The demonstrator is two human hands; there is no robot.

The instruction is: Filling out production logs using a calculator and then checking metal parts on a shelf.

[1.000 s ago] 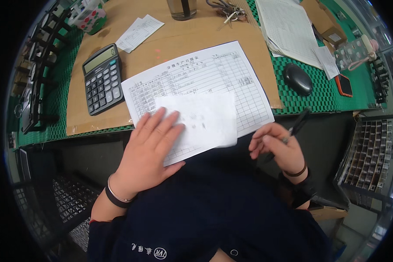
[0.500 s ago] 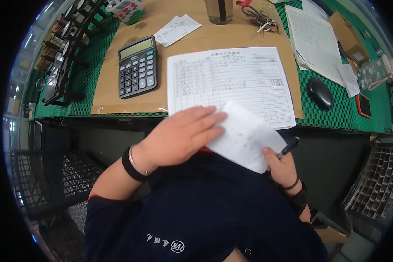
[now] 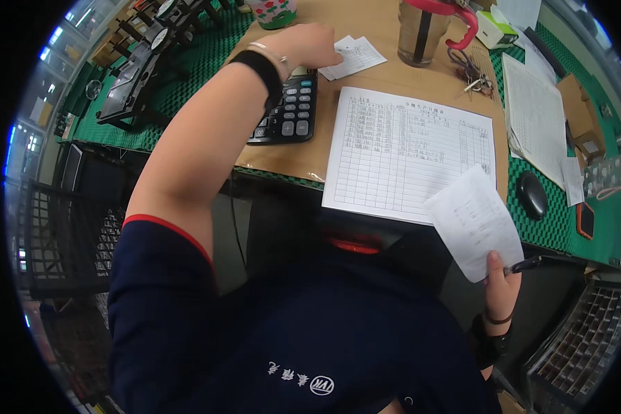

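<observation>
Reaching over calculator (image 3: 299, 110) toward paper slips (image 3: 361, 58)

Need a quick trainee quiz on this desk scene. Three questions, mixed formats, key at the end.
1. Which two things does the right grip hold?

2. True or false: the calculator lies to the left of the gridded form.

3. Which of these is the left grip nearest to?
A. the bunch of keys
B. the paper slips
C. the black mouse

Key:
1. A loose white sheet and a dark pen.
2. True.
3. B.
</observation>
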